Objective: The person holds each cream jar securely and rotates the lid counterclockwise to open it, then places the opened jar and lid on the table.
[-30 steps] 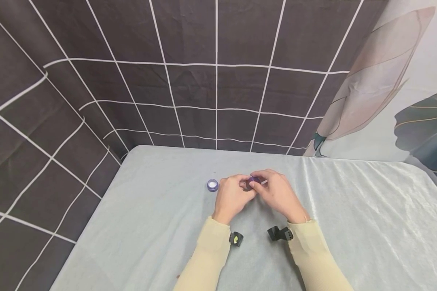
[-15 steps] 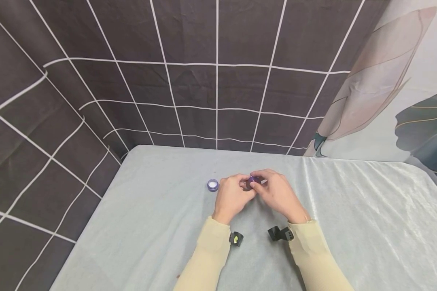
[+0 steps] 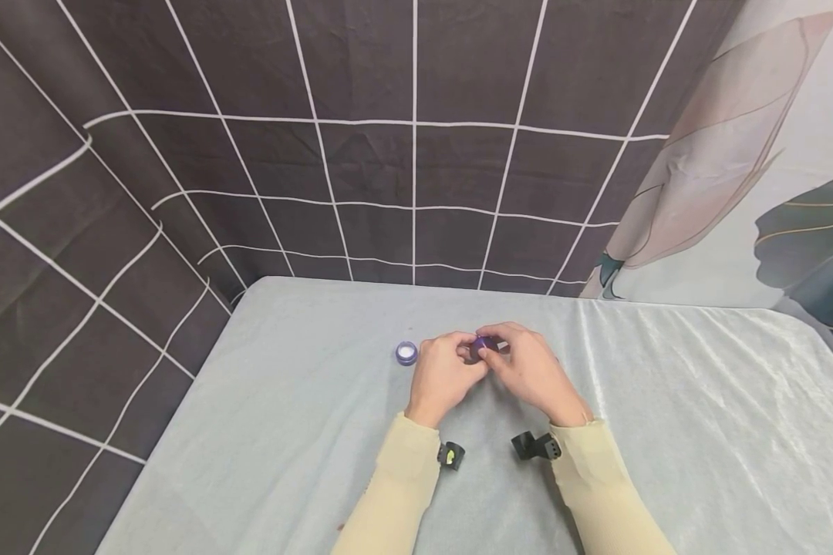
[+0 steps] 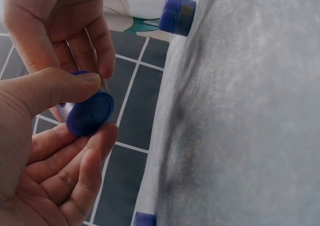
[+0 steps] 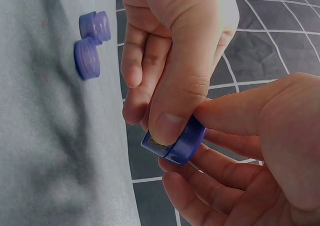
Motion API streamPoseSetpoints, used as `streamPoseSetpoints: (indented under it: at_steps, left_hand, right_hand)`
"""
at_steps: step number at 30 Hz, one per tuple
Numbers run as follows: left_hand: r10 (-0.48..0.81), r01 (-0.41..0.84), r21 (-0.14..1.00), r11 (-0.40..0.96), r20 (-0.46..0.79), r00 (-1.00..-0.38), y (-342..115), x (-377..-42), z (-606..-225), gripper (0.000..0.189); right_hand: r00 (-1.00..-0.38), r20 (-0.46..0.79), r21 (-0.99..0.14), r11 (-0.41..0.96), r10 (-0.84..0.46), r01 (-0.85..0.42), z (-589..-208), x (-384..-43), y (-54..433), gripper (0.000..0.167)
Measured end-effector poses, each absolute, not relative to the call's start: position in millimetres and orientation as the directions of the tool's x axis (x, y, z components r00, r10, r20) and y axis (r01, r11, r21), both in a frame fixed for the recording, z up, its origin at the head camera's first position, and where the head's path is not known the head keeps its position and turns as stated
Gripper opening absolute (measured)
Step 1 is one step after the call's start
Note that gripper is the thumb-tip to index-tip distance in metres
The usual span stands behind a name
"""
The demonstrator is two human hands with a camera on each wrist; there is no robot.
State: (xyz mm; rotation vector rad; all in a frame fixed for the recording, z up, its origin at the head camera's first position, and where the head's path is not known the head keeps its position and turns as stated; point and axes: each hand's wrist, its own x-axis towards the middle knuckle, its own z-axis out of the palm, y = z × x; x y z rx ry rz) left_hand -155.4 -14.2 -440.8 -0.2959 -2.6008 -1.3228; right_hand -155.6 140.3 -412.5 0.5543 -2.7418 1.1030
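A small purple jar (image 3: pixel 483 348) is held between both hands above the table. My left hand (image 3: pixel 440 378) grips its body, the thumb pressed over the label in the right wrist view. The right hand (image 3: pixel 534 375) pinches the darker lid end (image 5: pixel 189 142) with thumb and fingers. In the left wrist view the jar's round base (image 4: pixel 91 115) faces the camera. Just left of the left hand stands an open jar (image 3: pixel 406 354) with a white inside. The right wrist view shows that open jar (image 5: pixel 95 27) with a purple lid (image 5: pixel 87 58) beside it.
Another capped purple jar (image 4: pixel 178 15) stands on the pale cloth beyond the right hand, mostly hidden in the head view. A light blue cloth covers the table (image 3: pixel 284 401). Dark grid-patterned fabric (image 3: pixel 361 162) hangs behind the table and along its left side.
Both hands stay almost in the same place on the jar. The right thumb and fingers shift very slightly, and a little more of the purple surface shows.
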Motion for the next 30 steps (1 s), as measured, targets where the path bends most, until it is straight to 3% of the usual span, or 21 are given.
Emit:
streamPoseSetpoints:
  at_steps: [20, 30]
  left_hand:
    - [0.092, 0.323, 0.751, 0.575, 0.333, -0.938, -14.0, -155.3, -441.3, 0.029]
    - [0.092, 0.291, 0.765, 0.575, 0.293, -0.952, -13.1, -155.3, -442.0, 0.028]
  right_hand:
    - [-0.929, 0.267, -0.648, 0.666, -0.256, -0.37, -412.8, -155.9, 140.6, 0.028]
    - [-0.946, 0.232, -0.678, 0.66, -0.225, -0.323, -412.4, -155.4, 139.4, 0.032]
